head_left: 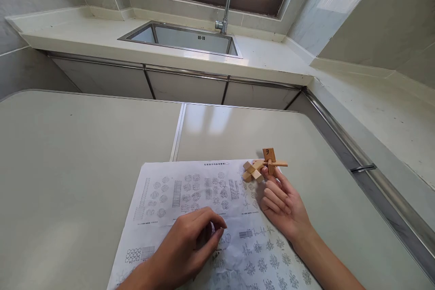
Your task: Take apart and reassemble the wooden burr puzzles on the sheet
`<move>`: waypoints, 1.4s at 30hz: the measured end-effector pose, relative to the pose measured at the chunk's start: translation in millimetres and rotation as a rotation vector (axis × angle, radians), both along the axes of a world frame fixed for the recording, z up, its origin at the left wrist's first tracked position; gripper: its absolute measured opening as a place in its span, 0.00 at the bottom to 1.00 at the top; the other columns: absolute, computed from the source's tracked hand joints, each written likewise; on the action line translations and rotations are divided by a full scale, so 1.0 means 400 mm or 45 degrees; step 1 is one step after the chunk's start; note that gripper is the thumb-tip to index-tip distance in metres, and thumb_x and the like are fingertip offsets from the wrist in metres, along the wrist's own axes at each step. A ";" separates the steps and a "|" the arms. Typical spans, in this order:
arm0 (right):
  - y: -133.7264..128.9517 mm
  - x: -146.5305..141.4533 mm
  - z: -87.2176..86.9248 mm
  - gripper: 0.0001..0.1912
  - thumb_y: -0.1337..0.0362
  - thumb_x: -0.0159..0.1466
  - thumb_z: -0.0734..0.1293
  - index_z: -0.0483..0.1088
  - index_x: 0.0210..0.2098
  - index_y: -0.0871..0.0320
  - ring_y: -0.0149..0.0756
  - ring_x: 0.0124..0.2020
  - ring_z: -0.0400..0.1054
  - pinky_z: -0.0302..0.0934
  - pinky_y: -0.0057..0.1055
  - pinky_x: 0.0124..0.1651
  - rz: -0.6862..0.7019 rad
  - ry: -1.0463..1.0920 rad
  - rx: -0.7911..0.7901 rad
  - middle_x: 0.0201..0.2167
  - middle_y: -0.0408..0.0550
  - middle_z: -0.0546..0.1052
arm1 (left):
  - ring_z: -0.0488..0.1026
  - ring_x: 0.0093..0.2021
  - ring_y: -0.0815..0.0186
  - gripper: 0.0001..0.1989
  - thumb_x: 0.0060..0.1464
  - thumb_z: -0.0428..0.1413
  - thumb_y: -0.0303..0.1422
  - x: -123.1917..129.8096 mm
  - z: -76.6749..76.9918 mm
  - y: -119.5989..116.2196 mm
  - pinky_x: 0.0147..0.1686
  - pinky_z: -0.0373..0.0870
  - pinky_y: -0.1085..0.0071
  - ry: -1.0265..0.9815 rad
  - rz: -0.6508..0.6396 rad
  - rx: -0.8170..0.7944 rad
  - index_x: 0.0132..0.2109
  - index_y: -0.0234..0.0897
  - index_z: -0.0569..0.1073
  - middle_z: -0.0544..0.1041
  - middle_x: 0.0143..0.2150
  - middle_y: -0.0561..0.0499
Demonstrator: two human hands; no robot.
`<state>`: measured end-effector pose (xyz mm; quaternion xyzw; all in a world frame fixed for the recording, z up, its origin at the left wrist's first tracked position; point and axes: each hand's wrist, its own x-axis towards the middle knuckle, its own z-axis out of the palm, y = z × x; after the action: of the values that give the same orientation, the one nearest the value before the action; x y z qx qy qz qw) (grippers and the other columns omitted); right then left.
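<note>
Head view: right hand (284, 204) pinches marked wooden piece (268, 153) from below, by the sheet's (183, 171) top-right corner; contact with light wooden block (252, 171) unclear. Left hand (193, 242) loosely curled, nothing visible in it. Light fingertip pinch probably best.

sheet (136, 235) on table (84, 154) | block cross (253, 171) at sheet's far right | sink (183, 38) in counter (84, 31) behind table

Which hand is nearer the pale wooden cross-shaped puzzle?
Right. The right hand is close beside that puzzle; the left hand is farther off, over the printed white paper sheet.
</note>
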<state>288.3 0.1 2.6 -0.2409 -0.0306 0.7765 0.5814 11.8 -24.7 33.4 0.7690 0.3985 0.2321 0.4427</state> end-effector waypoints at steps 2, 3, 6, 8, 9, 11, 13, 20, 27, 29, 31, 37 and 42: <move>0.000 -0.003 0.000 0.07 0.62 0.76 0.68 0.74 0.49 0.60 0.22 0.10 0.51 0.48 0.19 0.14 -0.037 0.033 -0.016 0.11 0.27 0.61 | 0.69 0.27 0.69 0.08 0.69 0.51 0.30 0.000 0.000 -0.001 0.28 0.65 0.74 -0.001 0.000 -0.005 0.43 0.40 0.75 0.77 0.33 0.52; 0.000 -0.005 0.001 0.06 0.63 0.76 0.68 0.74 0.49 0.60 0.22 0.10 0.52 0.48 0.19 0.14 -0.050 0.044 -0.015 0.11 0.27 0.61 | 0.69 0.28 0.69 0.08 0.69 0.51 0.30 0.000 0.000 -0.002 0.28 0.65 0.74 0.000 -0.002 -0.009 0.43 0.40 0.75 0.77 0.33 0.52; -0.001 -0.011 0.005 0.04 0.65 0.75 0.69 0.73 0.47 0.58 0.21 0.10 0.51 0.48 0.18 0.14 -0.071 0.027 0.003 0.12 0.27 0.61 | 0.69 0.28 0.69 0.08 0.69 0.51 0.30 -0.002 -0.002 -0.004 0.29 0.65 0.74 0.003 -0.005 -0.008 0.44 0.40 0.75 0.77 0.33 0.52; -0.003 -0.015 0.009 0.02 0.65 0.75 0.70 0.72 0.46 0.56 0.21 0.10 0.49 0.49 0.17 0.14 -0.095 -0.042 0.023 0.13 0.27 0.60 | 0.69 0.28 0.69 0.08 0.69 0.51 0.30 -0.003 -0.005 -0.005 0.29 0.66 0.74 0.006 -0.005 -0.006 0.44 0.40 0.75 0.78 0.33 0.52; -0.005 -0.017 0.012 0.03 0.65 0.75 0.70 0.72 0.46 0.55 0.21 0.10 0.47 0.49 0.17 0.14 -0.100 -0.091 0.038 0.13 0.27 0.60 | 0.69 0.28 0.69 0.08 0.69 0.51 0.30 -0.003 -0.006 -0.005 0.29 0.66 0.74 0.010 -0.004 -0.005 0.44 0.40 0.76 0.78 0.33 0.52; -0.011 -0.025 0.020 0.05 0.62 0.74 0.72 0.72 0.46 0.54 0.22 0.11 0.42 0.49 0.17 0.15 -0.105 -0.221 0.071 0.12 0.27 0.59 | 0.69 0.28 0.69 0.08 0.69 0.51 0.30 -0.004 -0.008 -0.004 0.28 0.66 0.74 0.015 0.002 0.000 0.45 0.40 0.76 0.77 0.32 0.52; -0.020 -0.035 0.028 0.08 0.57 0.73 0.73 0.73 0.46 0.54 0.23 0.13 0.38 0.50 0.18 0.16 -0.100 -0.396 0.111 0.12 0.27 0.57 | 0.69 0.27 0.69 0.08 0.69 0.52 0.30 -0.003 -0.008 -0.004 0.28 0.65 0.74 0.011 0.008 0.009 0.45 0.40 0.76 0.77 0.32 0.52; -0.065 -0.075 0.022 0.13 0.52 0.74 0.70 0.77 0.40 0.54 0.24 0.13 0.41 0.43 0.25 0.17 0.028 -1.079 0.452 0.12 0.31 0.56 | 0.71 0.28 0.69 0.07 0.69 0.53 0.32 -0.001 -0.002 -0.003 0.28 0.68 0.75 -0.043 0.053 -0.046 0.48 0.40 0.76 0.78 0.32 0.53; -0.075 -0.088 0.011 0.13 0.66 0.71 0.67 0.76 0.30 0.52 0.32 0.21 0.58 0.52 0.31 0.26 0.374 -1.633 1.174 0.23 0.42 0.70 | 0.77 0.36 0.65 0.29 0.60 0.65 0.35 -0.015 -0.021 -0.015 0.38 0.79 0.69 -0.102 0.155 -0.127 0.64 0.47 0.65 0.79 0.51 0.48; -0.077 -0.094 0.011 0.15 0.71 0.71 0.64 0.71 0.27 0.53 0.31 0.20 0.53 0.48 0.31 0.27 0.456 -1.776 1.371 0.21 0.39 0.65 | 0.78 0.43 0.61 0.42 0.53 0.70 0.35 -0.021 -0.026 -0.017 0.45 0.81 0.63 -0.145 0.148 -0.134 0.69 0.51 0.59 0.76 0.59 0.45; -0.080 -0.100 0.013 0.14 0.74 0.69 0.62 0.68 0.29 0.52 0.30 0.20 0.51 0.45 0.31 0.27 0.512 -1.890 1.484 0.21 0.38 0.65 | 0.78 0.49 0.56 0.55 0.45 0.75 0.36 -0.025 -0.029 -0.018 0.51 0.81 0.57 -0.195 0.083 -0.137 0.74 0.54 0.53 0.71 0.66 0.42; -0.089 -0.112 0.006 0.12 0.74 0.67 0.64 0.68 0.31 0.52 0.32 0.20 0.54 0.44 0.31 0.27 0.474 -2.028 1.614 0.21 0.40 0.69 | 0.76 0.57 0.50 0.59 0.39 0.78 0.39 -0.026 -0.033 -0.020 0.60 0.75 0.52 -0.228 -0.016 -0.142 0.73 0.53 0.55 0.71 0.67 0.42; -0.092 -0.100 0.016 0.10 0.63 0.67 0.69 0.73 0.49 0.51 0.33 0.21 0.59 0.51 0.31 0.29 0.448 -1.921 1.428 0.22 0.39 0.70 | 0.78 0.51 0.55 0.53 0.39 0.75 0.31 -0.016 -0.035 -0.019 0.53 0.79 0.59 -0.266 0.058 -0.081 0.68 0.53 0.57 0.73 0.63 0.45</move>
<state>248.3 -36.9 8.8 -0.3562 -0.8008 0.3649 0.3142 5.5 -32.5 19.4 0.7169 0.3748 0.3083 0.5005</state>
